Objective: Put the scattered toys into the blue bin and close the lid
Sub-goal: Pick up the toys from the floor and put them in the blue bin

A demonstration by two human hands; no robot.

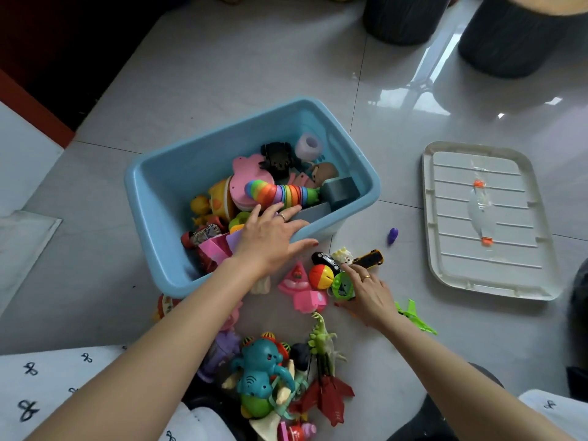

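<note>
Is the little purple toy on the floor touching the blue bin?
Apart. The head view shows the purple toy lying alone on the floor tiles, with bare floor between it and the blue bin.

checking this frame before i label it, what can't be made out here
- Head view: toys low in the blue bin lie under other toys and the left hand.
- What the right hand grips, if anything: its fingers cover part of the green toy.
- Toys behind the left forearm are blocked.
- The dark round things are cut off by the top edge.
</note>
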